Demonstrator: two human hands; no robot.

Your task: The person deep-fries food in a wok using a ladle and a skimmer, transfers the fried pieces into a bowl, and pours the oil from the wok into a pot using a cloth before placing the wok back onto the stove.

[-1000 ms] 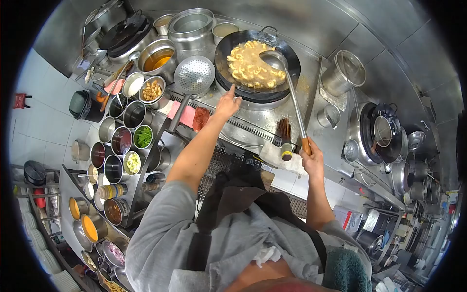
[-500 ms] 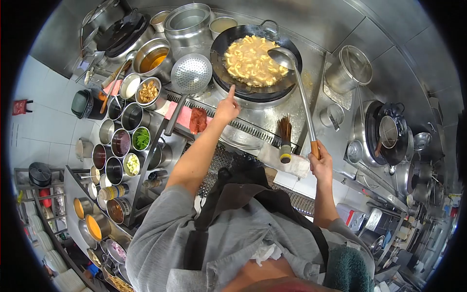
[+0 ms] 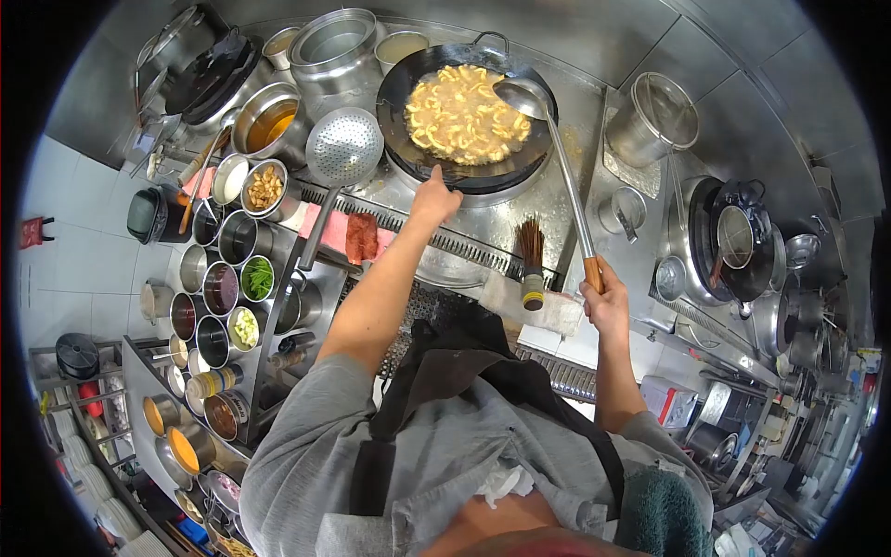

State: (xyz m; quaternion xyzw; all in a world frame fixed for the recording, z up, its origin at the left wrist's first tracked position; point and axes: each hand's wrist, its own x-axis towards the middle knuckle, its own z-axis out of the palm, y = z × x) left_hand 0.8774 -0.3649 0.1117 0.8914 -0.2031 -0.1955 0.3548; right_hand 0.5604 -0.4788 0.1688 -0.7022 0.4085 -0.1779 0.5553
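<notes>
My right hand (image 3: pixel 606 299) is closed around the wooden handle of a long ladle (image 3: pixel 568 172). The ladle's bowl rests over the far right part of a large black wok (image 3: pixel 543 130). Pale yellow curved food pieces (image 3: pixel 464 116) bubble in liquid inside the wok. My left hand (image 3: pixel 436 200) is at the wok's near rim, its index finger stretched toward the rim and its other fingers partly curled. Nothing shows in that hand; whether the fingertip touches the wok is unclear. A perforated skimmer (image 3: pixel 344 147) lies to its left, and a bamboo brush (image 3: pixel 531 260) lies to its right.
Several pots and cups of ingredients stand at left, among them chopped greens (image 3: pixel 257 278) and a pot of oil (image 3: pixel 271 121). A red cloth (image 3: pixel 362 238) lies on the stove's front edge. A tall strainer pot (image 3: pixel 652 116) and another wok (image 3: pixel 742 251) are at right.
The whole view has shifted, so the stove appears farther left. The ladle's bowl sits slightly farther toward the wok's far right side. My left hand remains by the near rim.
</notes>
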